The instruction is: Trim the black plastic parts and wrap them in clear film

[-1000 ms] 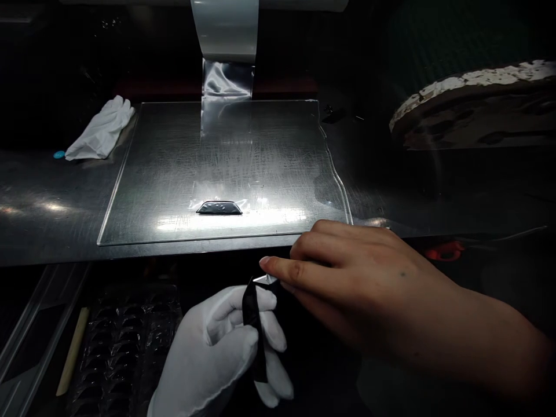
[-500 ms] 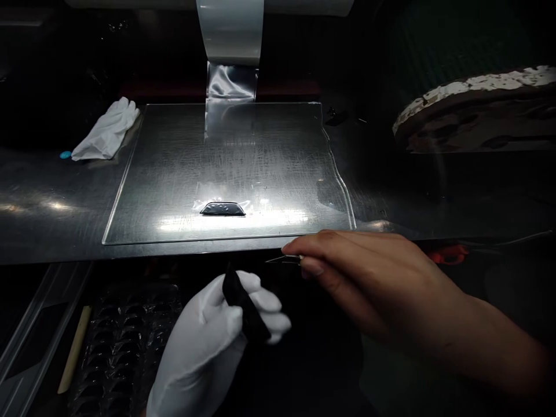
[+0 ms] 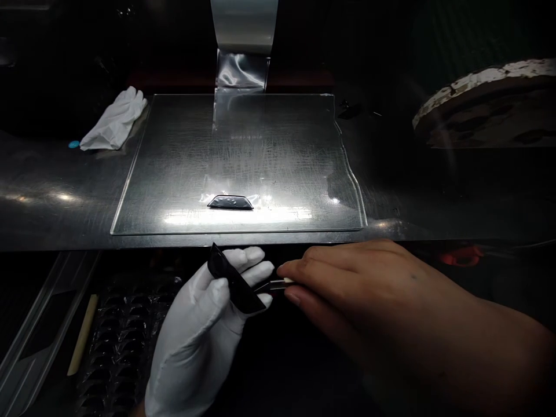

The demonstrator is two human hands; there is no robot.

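Note:
My left hand (image 3: 195,330), in a white glove, is closed on a glossy black trapezoid piece (image 3: 237,284), which is tilted with its thumb side toward me. My bare right hand (image 3: 360,301) pinches a slim craft knife (image 3: 275,284); its pointed blade reaches the right side of the black piece, though whether it touches is not clear. Most of the knife's handle is hidden in my fingers. Beyond both hands, a similar dark trapezoid piece (image 3: 230,202) lies on clear film upon a glass plate (image 3: 174,156).
A roll's film strip (image 3: 241,69) runs down onto the plate's far edge. A white glove (image 3: 115,119) and small blue disc (image 3: 74,144) lie left. Below are a tray of dark pieces (image 3: 117,341) and a pale stick (image 3: 82,336). Red handles (image 3: 461,256) sit right.
My right hand has brought the knife down and left to the black piece. My left hand has risen slightly and turned the piece's glossy face toward me. The view has shifted a little.

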